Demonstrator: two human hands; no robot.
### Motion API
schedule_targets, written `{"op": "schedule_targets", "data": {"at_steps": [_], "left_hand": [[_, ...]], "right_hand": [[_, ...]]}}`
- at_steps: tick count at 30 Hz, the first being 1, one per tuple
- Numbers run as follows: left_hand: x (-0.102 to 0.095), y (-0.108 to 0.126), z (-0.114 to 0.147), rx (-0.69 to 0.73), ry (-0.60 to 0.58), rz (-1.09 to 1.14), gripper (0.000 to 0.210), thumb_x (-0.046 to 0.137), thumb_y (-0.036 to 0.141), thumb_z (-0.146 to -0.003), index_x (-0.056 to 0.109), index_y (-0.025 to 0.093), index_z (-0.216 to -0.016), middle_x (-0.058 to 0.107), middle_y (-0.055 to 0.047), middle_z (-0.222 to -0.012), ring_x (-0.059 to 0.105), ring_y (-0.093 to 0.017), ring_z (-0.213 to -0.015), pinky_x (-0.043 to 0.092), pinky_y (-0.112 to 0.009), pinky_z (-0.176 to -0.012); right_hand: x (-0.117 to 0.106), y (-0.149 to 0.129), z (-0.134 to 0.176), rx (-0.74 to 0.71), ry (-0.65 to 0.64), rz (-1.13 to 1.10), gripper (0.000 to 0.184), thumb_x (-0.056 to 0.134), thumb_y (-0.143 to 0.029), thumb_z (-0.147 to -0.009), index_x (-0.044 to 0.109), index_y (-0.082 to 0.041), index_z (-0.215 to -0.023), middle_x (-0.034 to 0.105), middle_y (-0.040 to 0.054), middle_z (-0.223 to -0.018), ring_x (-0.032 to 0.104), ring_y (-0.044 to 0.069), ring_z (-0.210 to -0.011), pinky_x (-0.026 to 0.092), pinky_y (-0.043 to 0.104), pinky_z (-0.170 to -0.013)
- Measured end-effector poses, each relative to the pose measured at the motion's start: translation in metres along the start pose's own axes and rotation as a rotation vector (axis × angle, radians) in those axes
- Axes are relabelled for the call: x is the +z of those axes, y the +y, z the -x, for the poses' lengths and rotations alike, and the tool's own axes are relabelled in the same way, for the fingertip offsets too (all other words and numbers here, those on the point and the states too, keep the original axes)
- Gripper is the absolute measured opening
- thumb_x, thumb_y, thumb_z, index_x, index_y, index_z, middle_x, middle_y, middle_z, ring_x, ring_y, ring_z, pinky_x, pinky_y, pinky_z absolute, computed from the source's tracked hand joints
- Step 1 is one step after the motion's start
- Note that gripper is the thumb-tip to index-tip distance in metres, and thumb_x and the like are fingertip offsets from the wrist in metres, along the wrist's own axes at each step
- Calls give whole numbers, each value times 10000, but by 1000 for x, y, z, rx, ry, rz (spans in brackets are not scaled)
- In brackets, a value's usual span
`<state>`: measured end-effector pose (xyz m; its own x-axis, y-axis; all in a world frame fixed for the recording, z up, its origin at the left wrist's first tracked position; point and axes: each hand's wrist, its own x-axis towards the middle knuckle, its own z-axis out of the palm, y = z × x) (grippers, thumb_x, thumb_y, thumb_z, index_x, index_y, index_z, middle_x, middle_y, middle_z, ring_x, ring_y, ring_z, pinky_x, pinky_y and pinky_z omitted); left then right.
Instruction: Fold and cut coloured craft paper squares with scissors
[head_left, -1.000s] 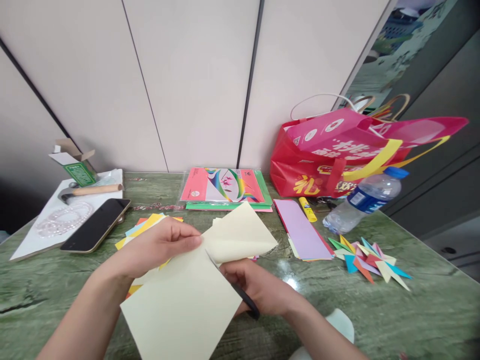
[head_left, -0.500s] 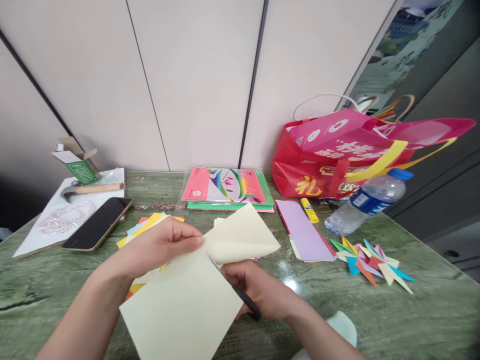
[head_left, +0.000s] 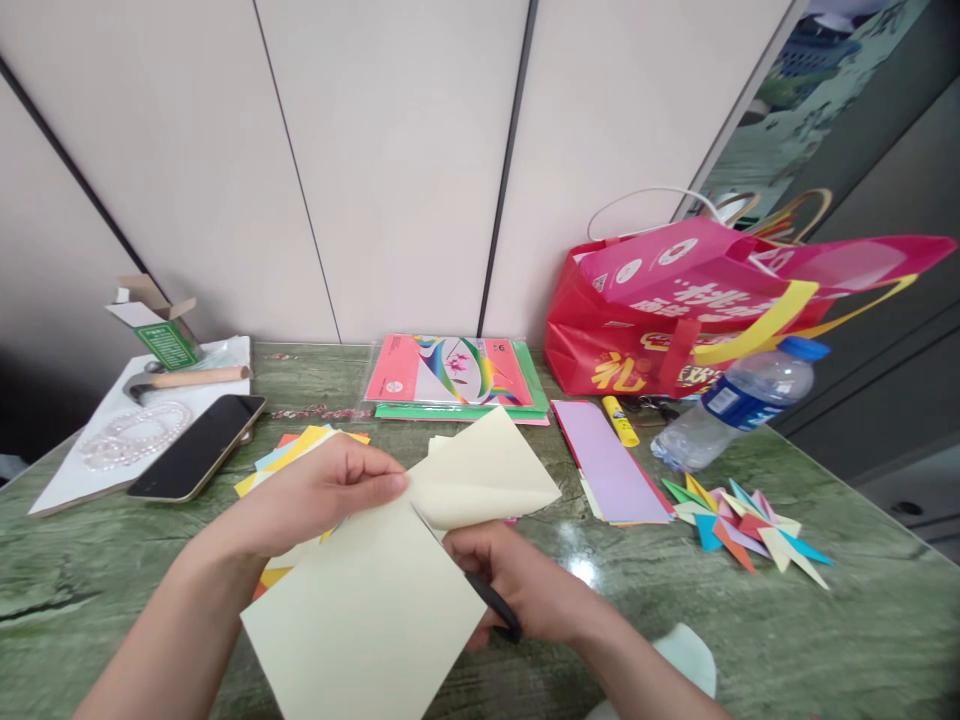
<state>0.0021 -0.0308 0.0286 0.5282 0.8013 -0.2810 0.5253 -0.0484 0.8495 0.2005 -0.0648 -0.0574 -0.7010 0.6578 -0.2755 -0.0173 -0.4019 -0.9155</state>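
Observation:
A sheet of pale yellow paper [head_left: 367, 610] is pinched at its upper edge by my left hand [head_left: 341, 490], thumb on top. My right hand [head_left: 517, 580] is closed around black-handled scissors [head_left: 495, 603]. Their blade lies in a cut that runs across the sheet, and the blade tip sits just below my left fingertips. Beyond the cut, the upper part of the sheet [head_left: 487, 465] curls up and away to the right. Colored paper pieces [head_left: 300, 445], yellow, blue and orange, lie partly hidden under my left hand and the sheet.
Right of the sheet are lilac paper strips [head_left: 611, 460], a glue stick [head_left: 620, 421], folded paper stars [head_left: 750, 520], a plastic bottle [head_left: 735, 405] and a red bag [head_left: 630, 330]. Paper packs [head_left: 457, 372] lie at the back. Leftward are a phone [head_left: 199, 447], a hammer [head_left: 187, 378] and a small box [head_left: 161, 335].
Almost nothing differs. Both hands, the sheet and the scissors hold nearly the same positions, and the view has shifted very slightly.

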Motion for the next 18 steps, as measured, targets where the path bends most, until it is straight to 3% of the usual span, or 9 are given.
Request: {"op": "schedule_targets", "data": {"at_steps": [10,13,15,17,18], "left_hand": [[0,-3,-1,-11,-8,57,370,473,439,-790,518,142,-575,423,33,-508,355,-54,-436,257,-170,-386],[0,-1,0,-9,-34,180,256,496,402,-790,590,199,-915,582,1,-702,478,-82,-512,347,-171,-432],[-1,0,1,50,-10,222,384,528,355,-780,481,292,-1156,598,-36,-1003,544,-100,-609,404,-186,-485],[-3,-1,2,118,31,165,402,551,314,-769,482,321,-1165,552,-35,-1106,523,-72,-589,398,-174,-482],[-4,-2,2,130,37,114,353,549,302,-769,526,307,-1121,574,-21,-1023,474,-49,-531,367,-160,-452]], "right_hand": [[1,-1,0,30,15,2,159,603,-144,-504,540,-135,-649,520,-64,-505,467,50,-421,430,173,-404],[-1,-2,1,9,19,10,162,609,-153,-514,557,-131,-666,512,-66,-492,467,48,-417,424,166,-399],[-3,-2,2,1,23,24,180,617,-158,-521,574,-127,-694,520,-61,-505,479,53,-428,432,170,-406],[-4,-3,3,-2,28,32,183,622,-162,-532,575,-126,-705,526,-58,-511,488,57,-435,439,176,-414],[-4,-3,3,-1,27,35,181,622,-160,-535,570,-127,-706,526,-58,-509,490,58,-436,439,176,-416]]}}
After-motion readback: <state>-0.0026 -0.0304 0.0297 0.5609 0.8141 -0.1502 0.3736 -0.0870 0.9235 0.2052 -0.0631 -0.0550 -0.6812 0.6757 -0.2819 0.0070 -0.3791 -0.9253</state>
